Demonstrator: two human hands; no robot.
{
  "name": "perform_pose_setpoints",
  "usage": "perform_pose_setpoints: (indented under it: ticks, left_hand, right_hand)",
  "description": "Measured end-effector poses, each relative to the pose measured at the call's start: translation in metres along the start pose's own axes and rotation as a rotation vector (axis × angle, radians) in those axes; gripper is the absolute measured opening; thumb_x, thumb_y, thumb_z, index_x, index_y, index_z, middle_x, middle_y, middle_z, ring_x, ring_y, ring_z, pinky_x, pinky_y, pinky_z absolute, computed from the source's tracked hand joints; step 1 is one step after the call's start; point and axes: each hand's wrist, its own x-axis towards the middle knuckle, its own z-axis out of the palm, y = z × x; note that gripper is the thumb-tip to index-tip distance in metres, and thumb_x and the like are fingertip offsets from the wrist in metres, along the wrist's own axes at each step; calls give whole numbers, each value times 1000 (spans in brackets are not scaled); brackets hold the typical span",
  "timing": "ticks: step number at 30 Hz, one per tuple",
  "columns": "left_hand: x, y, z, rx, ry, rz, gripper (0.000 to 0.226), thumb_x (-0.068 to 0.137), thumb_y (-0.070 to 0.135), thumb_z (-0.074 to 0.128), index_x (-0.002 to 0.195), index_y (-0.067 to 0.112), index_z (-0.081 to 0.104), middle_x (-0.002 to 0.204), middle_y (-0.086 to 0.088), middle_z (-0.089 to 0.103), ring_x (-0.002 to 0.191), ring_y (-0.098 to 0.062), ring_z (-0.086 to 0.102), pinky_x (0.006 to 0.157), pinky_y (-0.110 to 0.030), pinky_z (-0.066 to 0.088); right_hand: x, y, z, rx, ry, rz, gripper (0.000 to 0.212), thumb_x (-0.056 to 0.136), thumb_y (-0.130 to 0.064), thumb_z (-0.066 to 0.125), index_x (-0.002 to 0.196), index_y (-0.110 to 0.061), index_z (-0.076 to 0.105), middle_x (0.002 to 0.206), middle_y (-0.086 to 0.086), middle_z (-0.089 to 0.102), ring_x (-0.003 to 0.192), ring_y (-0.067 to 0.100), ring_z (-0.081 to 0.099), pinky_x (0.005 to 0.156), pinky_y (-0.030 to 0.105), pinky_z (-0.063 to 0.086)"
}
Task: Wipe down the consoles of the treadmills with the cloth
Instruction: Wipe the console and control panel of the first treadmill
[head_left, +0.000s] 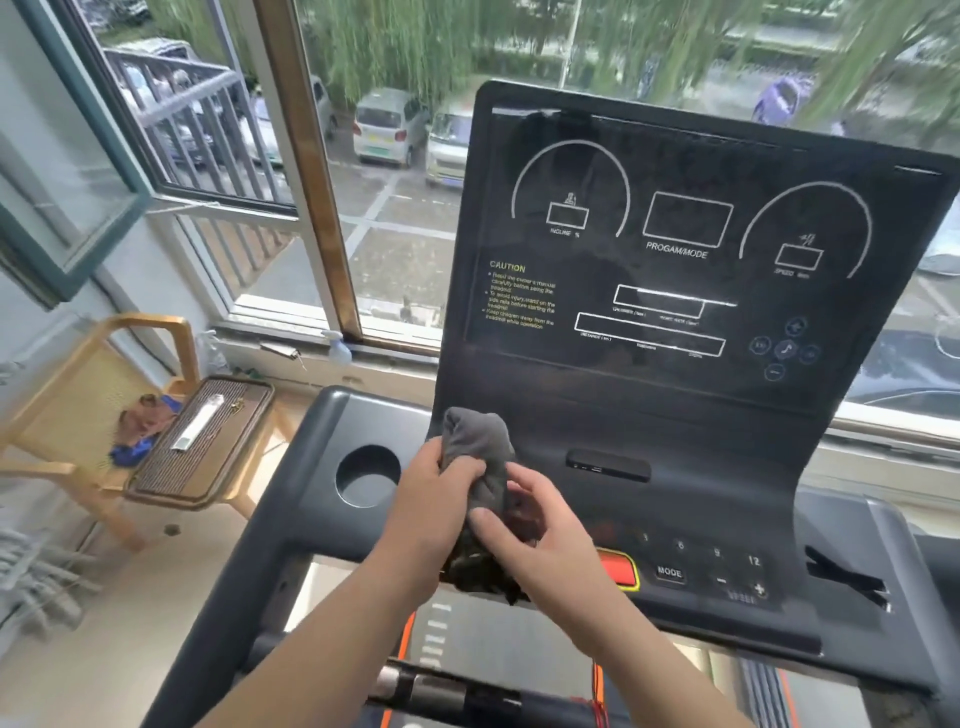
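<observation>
Head view: nearest, left hand (434, 501) and right hand (535, 530) both grip the bunched grey cloth (478, 441).
Cloth place: over the button deck (727, 571).
Far: console (675, 234) display, untouched by the cloth.
Progress: likely early; wiping mostly left.

Both hands, left hand (434, 499) and right hand (540, 530), grip the cloth (480, 447) before the console (675, 249).

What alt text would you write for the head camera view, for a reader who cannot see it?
A left hand and a right hand hold a bunched grey cloth in front of a black treadmill console, below its unlit display. A round cup holder sits to the left; a wooden chair stands by a window overlooking parked cars.
</observation>
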Motion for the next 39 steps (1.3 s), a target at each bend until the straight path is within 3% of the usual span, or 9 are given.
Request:
perform_pose_setpoints:
  ticks: [5,9,11,13,16,20,27,33,39]
  left_hand:
    - [-10,25,-11,61,-255,52,29,101,45,52,96,30,77,99,-5,76,102,-22,73,95,-42,59]
    - [28,6,-45,455,21,252,40,102,53,43,88,26,69,100,-3,72,95,-16,64,85,-36,52]
    - [56,-19,-69,832,157,351,23,102,41,49,105,27,66,116,-3,66,110,-19,61,92,-38,51]
    - [78,-47,-81,1130,166,292,38,101,41,51,135,23,57,150,-7,49,143,-31,41,118,-48,37]
    - [93,-74,-84,1311,177,289,52,101,46,50,147,21,49,164,-14,34,153,-36,27,124,-56,23]
    - [100,-89,-99,1379,252,442,54,96,55,47,140,27,59,151,-12,53,139,-34,47,111,-55,40]
    - [104,-90,-107,1363,254,498,47,94,47,48,135,29,62,149,-7,55,136,-30,47,109,-51,35]
    - [106,-94,-114,1339,233,527,52,90,36,49,141,29,59,151,-9,53,137,-32,45,109,-52,32]
    - [104,-91,-110,1336,245,489,53,86,33,52,138,30,60,149,-6,55,137,-30,46,110,-52,35]
  right_hand:
    - [17,-19,1,25,103,-100,45,86,-22,84,119,-30,54,106,-7,71,93,-1,71,78,18,57]
    - [39,-24,5,-258,281,-227,33,88,-32,73,113,-37,52,109,-11,61,84,7,68,73,35,59]
    - [53,-27,5,-474,396,-306,33,87,-39,70,116,-34,54,109,-14,53,84,7,62,69,34,54]
    - [69,-27,7,-697,456,-403,35,87,-39,68,119,-28,58,107,-9,51,92,13,55,70,35,52]
    - [91,-5,23,-1066,317,-323,40,87,-36,64,124,-22,60,117,0,50,106,24,52,80,39,53]
    - [106,16,42,-1157,293,-222,51,85,-42,61,128,-16,56,127,9,50,112,32,53,76,40,55]
    - [108,16,77,-1149,336,-157,59,81,-68,60,115,-19,62,118,6,58,98,28,66,68,34,51]
    - [70,19,86,-1115,133,-129,45,86,-60,53,116,-26,54,117,-2,49,111,25,58,76,39,53]
    - [123,18,46,-1328,373,-130,51,89,-50,58,123,-13,55,119,11,54,99,33,61,56,33,40]
